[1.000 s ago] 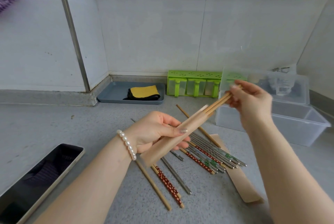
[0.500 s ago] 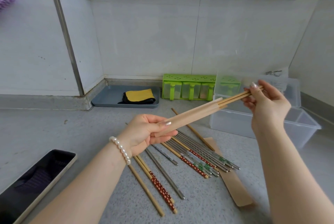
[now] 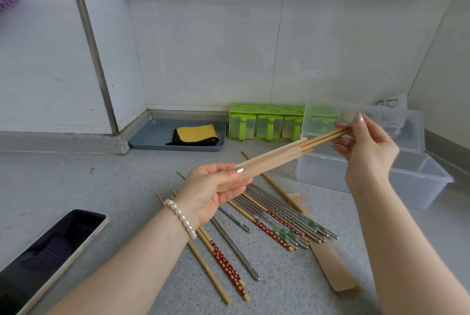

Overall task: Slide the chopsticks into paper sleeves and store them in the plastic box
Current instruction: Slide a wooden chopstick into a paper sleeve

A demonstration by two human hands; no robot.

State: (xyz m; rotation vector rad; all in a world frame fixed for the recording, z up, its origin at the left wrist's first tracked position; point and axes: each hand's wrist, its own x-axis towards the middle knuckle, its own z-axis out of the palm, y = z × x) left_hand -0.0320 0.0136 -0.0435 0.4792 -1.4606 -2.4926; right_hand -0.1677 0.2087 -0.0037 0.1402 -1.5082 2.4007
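Observation:
My left hand (image 3: pixel 213 187) grips the lower end of a brown paper sleeve (image 3: pixel 269 160) held above the counter. A pair of wooden chopsticks (image 3: pixel 328 138) sticks out of the sleeve's upper end, and my right hand (image 3: pixel 368 146) pinches their free ends. Behind my right hand stands the clear plastic box (image 3: pixel 419 182) with its lid raised. Several loose chopsticks (image 3: pixel 279 220), metal, wooden and red-patterned, lie on the counter below my hands. Another brown paper sleeve (image 3: pixel 333 266) lies flat under them at the right.
A dark tablet (image 3: pixel 43 251) lies at the lower left. A grey tray (image 3: pixel 152 136) with a yellow and black cloth (image 3: pixel 195 134) sits at the back by the wall corner. A green seasoning rack (image 3: pixel 267 121) stands against the wall.
Both hands have lifted and carried the sleeve and chopsticks to the right, toward the plastic box. The sleeve now lies flatter, and my left hand grips nearer its lower end.

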